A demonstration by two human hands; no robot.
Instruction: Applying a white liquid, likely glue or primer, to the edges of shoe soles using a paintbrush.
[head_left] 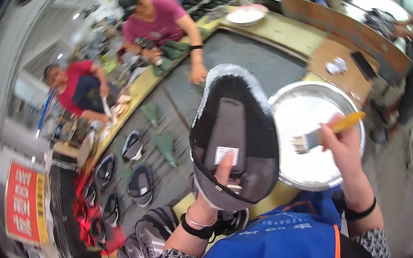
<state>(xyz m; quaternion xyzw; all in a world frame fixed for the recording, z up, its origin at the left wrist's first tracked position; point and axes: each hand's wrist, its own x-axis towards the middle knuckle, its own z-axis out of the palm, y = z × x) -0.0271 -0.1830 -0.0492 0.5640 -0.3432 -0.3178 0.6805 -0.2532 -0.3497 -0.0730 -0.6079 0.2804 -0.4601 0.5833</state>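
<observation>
Grey worktable (pixel 265 58); curved fabric upper (pixel 235 127), bristled brush (pixel 313 139).

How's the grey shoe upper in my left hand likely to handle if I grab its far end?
The shoe upper is probably light, since the left hand holds it up alone by the near end. It may flex but not collapse: its sides look like fabric, yet its opening stands wide. The white coating on the far rim could be slick or tacky.

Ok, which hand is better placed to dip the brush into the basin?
Probably the right hand: it holds the brush over the metal basin, while the left hand grips the shoe upper.
</observation>
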